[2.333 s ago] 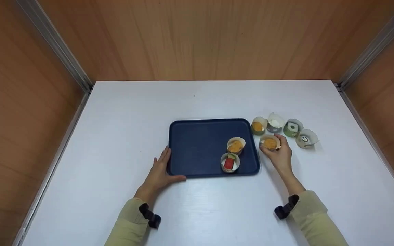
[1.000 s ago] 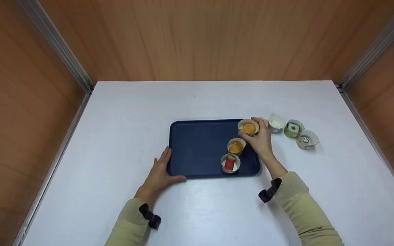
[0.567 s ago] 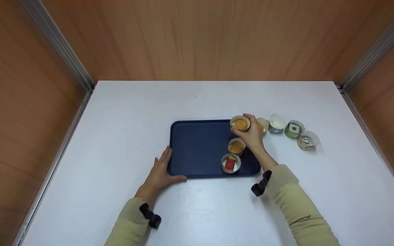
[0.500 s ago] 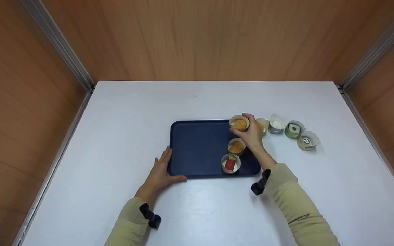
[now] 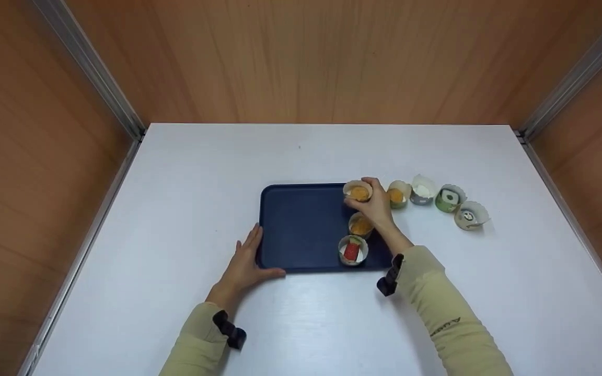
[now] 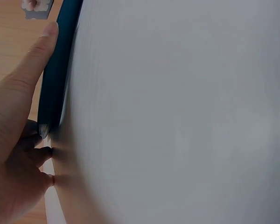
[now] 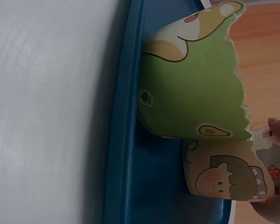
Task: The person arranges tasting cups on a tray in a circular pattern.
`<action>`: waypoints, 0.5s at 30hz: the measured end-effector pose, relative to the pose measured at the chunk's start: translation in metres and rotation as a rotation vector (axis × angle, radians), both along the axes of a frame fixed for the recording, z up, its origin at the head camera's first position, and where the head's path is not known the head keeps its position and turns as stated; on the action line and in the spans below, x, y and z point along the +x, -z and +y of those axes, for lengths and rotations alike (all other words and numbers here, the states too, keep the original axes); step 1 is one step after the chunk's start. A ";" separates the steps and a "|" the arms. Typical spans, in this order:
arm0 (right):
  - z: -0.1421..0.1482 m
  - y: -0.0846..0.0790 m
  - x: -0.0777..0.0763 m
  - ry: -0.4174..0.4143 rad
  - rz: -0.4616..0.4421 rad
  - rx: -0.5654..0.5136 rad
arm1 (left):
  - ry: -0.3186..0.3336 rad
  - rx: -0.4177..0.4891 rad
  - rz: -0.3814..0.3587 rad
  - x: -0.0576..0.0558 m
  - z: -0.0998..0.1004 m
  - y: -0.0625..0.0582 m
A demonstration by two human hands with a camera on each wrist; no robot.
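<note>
My right hand (image 5: 375, 206) holds a cupcake (image 5: 357, 191) with an orange top in a paper cup, over the back right part of the blue tray (image 5: 301, 224). In the right wrist view, fingers grip its grey printed cup (image 7: 273, 154). On the tray stand another orange-topped cupcake (image 5: 360, 226), in a beige cup with a cartoon face, and a strawberry-topped one (image 5: 352, 250) in a green cup. My left hand (image 5: 242, 265) rests against the tray's front left corner, fingers along the left side and thumb on the front edge. Whether the held cup touches the tray is unclear.
Right of the tray, several paper cups stand on the white table (image 5: 201, 172): an orange-topped one (image 5: 398, 195), a white-topped one (image 5: 423, 190), a green one (image 5: 448, 198) and a pale one (image 5: 471, 215). Wooden walls (image 5: 301, 57) enclose the table.
My right hand has carried the orange-topped cupcake leftward from the table right of the tray to over its back right part. My left hand has stayed at the tray corner.
</note>
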State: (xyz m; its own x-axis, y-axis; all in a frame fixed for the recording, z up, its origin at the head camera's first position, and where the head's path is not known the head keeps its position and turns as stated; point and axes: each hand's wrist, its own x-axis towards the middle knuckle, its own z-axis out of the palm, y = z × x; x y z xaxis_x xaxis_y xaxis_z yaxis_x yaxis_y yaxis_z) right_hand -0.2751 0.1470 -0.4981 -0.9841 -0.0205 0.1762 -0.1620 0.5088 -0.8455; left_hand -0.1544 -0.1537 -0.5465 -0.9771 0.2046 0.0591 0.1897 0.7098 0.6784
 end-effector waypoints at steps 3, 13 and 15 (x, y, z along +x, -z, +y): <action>0.000 0.003 0.000 -0.005 -0.015 0.032 | -0.001 -0.001 0.002 0.000 0.000 0.000; 0.000 0.000 0.000 -0.007 -0.110 0.111 | -0.005 -0.002 0.002 0.000 0.000 0.000; 0.000 0.000 0.001 -0.012 -0.127 0.119 | -0.006 -0.004 0.005 0.000 0.000 0.000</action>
